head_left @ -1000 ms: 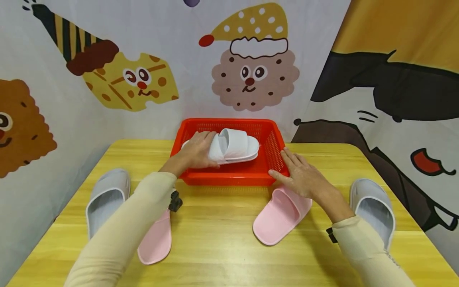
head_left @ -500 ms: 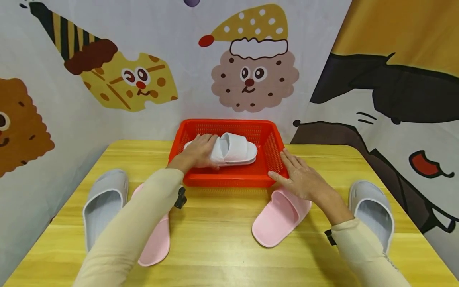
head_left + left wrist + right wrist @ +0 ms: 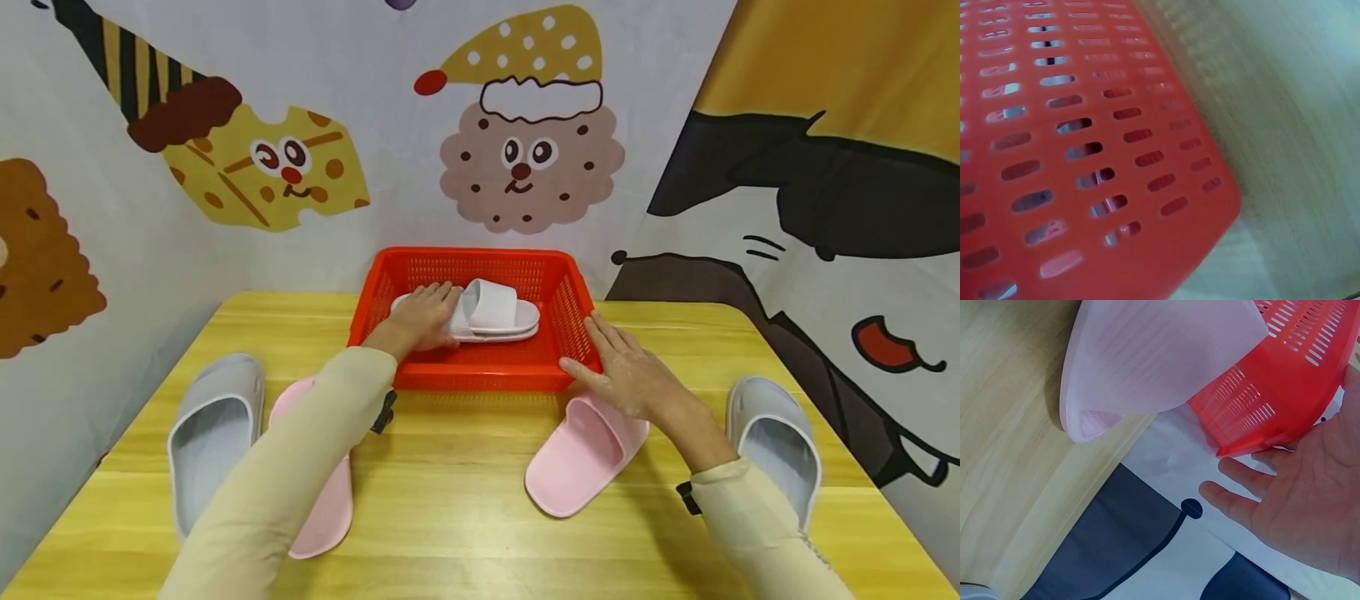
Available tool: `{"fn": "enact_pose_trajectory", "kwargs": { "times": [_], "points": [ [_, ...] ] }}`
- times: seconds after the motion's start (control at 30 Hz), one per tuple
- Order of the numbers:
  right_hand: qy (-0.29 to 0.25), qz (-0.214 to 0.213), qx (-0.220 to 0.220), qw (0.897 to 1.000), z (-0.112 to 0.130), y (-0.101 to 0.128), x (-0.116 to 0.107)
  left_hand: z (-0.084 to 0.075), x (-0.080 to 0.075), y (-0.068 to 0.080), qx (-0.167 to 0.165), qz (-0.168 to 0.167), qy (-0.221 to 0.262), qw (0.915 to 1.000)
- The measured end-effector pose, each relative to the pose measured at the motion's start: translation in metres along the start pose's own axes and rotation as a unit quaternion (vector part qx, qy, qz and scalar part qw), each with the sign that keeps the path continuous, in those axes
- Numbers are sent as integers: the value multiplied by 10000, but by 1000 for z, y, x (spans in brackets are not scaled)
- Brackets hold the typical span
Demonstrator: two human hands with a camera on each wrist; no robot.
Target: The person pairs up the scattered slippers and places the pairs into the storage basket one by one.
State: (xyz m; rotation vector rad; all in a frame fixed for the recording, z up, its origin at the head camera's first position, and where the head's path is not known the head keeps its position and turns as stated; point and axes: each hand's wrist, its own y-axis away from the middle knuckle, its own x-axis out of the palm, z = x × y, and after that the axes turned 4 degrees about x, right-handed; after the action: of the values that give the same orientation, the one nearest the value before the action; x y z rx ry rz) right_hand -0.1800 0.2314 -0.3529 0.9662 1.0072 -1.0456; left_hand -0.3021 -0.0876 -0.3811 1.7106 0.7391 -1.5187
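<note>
No writing or brand can be read on anything here. At the far left a grey slipper (image 3: 206,429) lies on the yellow table (image 3: 465,533), and a pink slipper (image 3: 318,508) beside it is half hidden under the left sleeve. The left hand (image 3: 420,319) curls over the heel of the white slipper (image 3: 491,310) inside the red basket (image 3: 480,379); its wrist view shows only blurred basket mesh. The right hand (image 3: 626,375), fingers straight and spread, presses the basket's near right corner, plain in its wrist view, above a second pink slipper (image 3: 581,454); another grey slipper (image 3: 780,442) lies far right
</note>
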Motion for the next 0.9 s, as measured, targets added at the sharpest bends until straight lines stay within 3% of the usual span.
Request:
{"fn": "enact_pose_trajectory", "kwargs": {
  "times": [0.27, 0.6, 0.9],
  "points": [
    [-29, -14, -26, 10000, 0, 1, 0, -4, -2, -4, -85, 221, -100, 9997],
    [-59, 10, -7, 10000, -1, 1, -2, -8, -2, -6, -321, 482, 411, 9975],
    [-221, 114, 37, 9997, 0, 1, -3, -12, 1, -7, -622, 299, 5, 9976]
  ]
}}
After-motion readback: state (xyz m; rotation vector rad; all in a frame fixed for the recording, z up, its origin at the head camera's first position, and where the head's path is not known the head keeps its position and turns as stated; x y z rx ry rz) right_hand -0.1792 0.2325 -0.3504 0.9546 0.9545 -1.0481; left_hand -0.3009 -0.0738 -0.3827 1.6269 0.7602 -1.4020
